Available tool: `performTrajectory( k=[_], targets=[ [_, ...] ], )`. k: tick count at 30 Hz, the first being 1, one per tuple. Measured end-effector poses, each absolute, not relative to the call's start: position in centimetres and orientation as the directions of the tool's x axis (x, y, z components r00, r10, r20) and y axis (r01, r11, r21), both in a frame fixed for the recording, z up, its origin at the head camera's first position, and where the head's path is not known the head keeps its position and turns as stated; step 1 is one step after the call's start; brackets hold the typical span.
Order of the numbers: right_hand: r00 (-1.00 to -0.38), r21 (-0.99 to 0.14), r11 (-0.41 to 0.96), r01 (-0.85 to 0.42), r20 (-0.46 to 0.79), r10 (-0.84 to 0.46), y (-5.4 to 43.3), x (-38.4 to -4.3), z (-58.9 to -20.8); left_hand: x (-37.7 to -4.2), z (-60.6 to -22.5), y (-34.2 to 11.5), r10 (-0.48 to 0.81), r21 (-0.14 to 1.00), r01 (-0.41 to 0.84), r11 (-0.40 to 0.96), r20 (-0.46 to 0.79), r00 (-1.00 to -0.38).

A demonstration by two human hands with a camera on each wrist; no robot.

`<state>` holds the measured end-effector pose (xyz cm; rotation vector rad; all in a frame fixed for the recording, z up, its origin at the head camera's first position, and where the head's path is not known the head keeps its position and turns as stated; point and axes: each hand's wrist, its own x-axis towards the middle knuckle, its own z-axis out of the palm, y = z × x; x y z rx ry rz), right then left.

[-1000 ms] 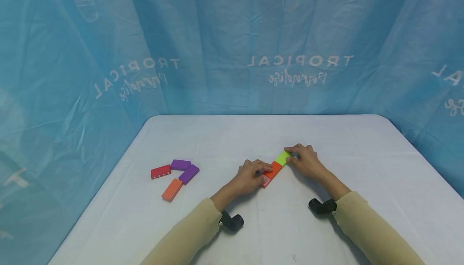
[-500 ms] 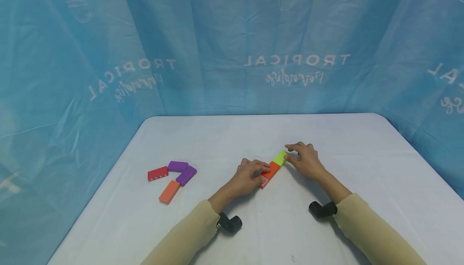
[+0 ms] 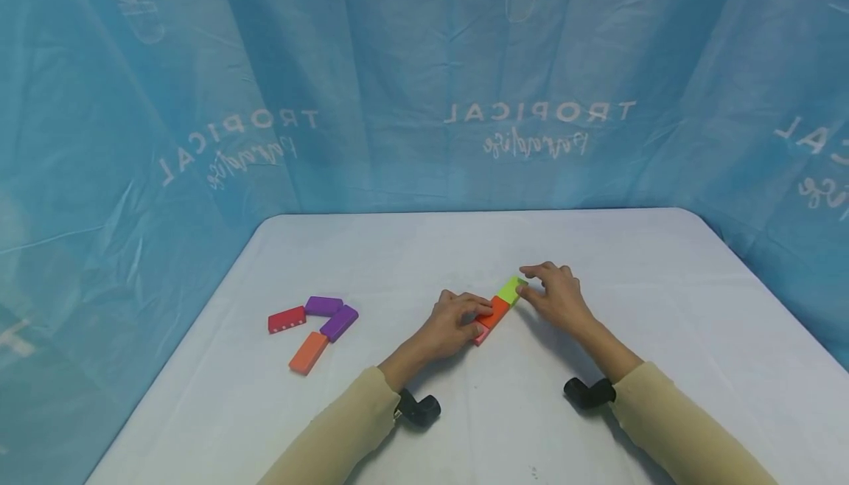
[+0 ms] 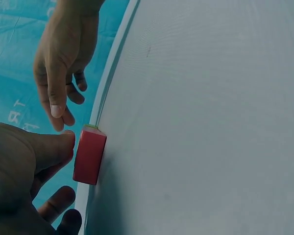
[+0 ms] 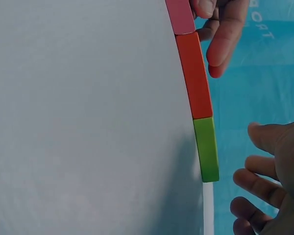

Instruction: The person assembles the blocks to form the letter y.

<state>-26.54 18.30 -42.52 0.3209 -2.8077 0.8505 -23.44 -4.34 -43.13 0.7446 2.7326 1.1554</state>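
Note:
Three domino-shaped blocks lie end to end in a slanting row: a pink block [image 3: 480, 337], an orange block [image 3: 497, 311] and a lime green block [image 3: 511, 289]. My left hand [image 3: 455, 323] lies over the near end of the row, thumb by the pink block [image 4: 89, 156], fingers stretched over the orange one. At the far end, my right hand [image 3: 558, 297] is spread with thumb and fingers parted. The right wrist view shows a gap between that hand [image 5: 279, 171] and the green block [image 5: 207, 149].
To the left lie a red block [image 3: 287, 320] with white dots, two purple blocks, one [image 3: 323, 306] behind the other [image 3: 340, 323], and another orange block [image 3: 309, 353]. A white cloth covers the table [image 3: 530, 426]; a blue printed curtain [image 3: 398, 65] hangs behind it.
My right hand's fingers have spread away from the green block. The left hand stays over the row. The head view has shifted slightly, and the three-block row keeps its line.

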Motion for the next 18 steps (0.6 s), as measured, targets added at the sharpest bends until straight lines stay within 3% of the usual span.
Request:
performTrajectory(
  k=[8,18],
  targets=[
    [-0.956,-0.515,0.820,-0.249,0.266,-0.123,17.8,-25.8,-42.4,-23.0,-42.8,-4.9,0.412,0.705,0.369,0.606,0.118,-0.903],
    [-0.954,-0.516,0.820,-0.247,0.278,-0.112,16.7,-24.6,-42.3,-22.2,-42.2,-6.2,0.263,0.740,0.228,0.632,0.073,-0.962]
  ],
)
